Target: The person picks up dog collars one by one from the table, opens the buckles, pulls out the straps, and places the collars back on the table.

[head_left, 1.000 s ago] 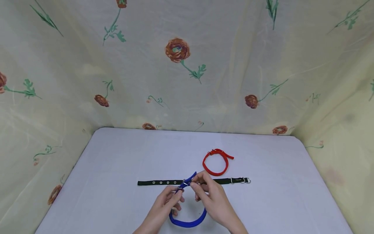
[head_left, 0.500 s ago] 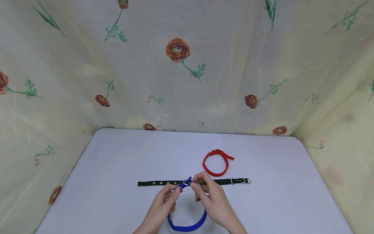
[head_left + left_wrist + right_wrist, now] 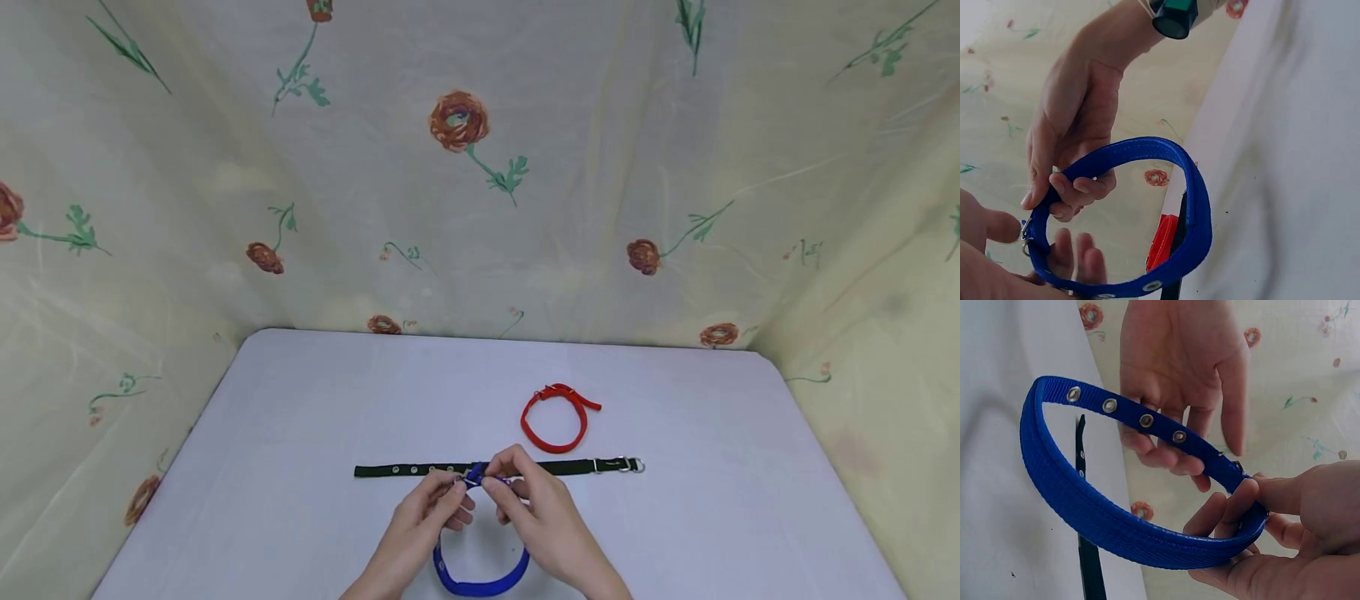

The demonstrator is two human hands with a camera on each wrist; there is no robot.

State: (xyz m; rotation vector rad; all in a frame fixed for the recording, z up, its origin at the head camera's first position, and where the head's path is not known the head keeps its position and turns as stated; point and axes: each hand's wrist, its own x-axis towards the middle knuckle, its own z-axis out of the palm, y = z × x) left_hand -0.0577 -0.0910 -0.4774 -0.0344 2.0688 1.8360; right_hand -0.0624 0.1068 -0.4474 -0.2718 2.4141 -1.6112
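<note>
Both hands hold a blue dog collar (image 3: 483, 588), its strap bent into a loop with the buckle part at the far side in the head view. My left hand (image 3: 420, 521) grips the strap beside the metal buckle (image 3: 1025, 237), with fingers behind the band near a row of metal eyelets (image 3: 1146, 420). My right hand (image 3: 543, 517) pinches the collar just right of the buckle between thumb and fingers. The fingertips of both hands nearly meet there and partly cover the buckle and the strap's end. The rest of the loop hangs toward the near side.
A black collar (image 3: 566, 467) lies stretched out across the white table (image 3: 300, 400), just beyond the hands, with eyelets at left and metal rings at right. Behind it a red collar (image 3: 555, 447) rests buckled in a loop. Flower-patterned cloth (image 3: 570, 275) surrounds the table.
The blue strap's tip, which stuck out up and right of the buckle, has drawn back and now shows only as a short piece between the hands. My right hand has shifted slightly left.
</note>
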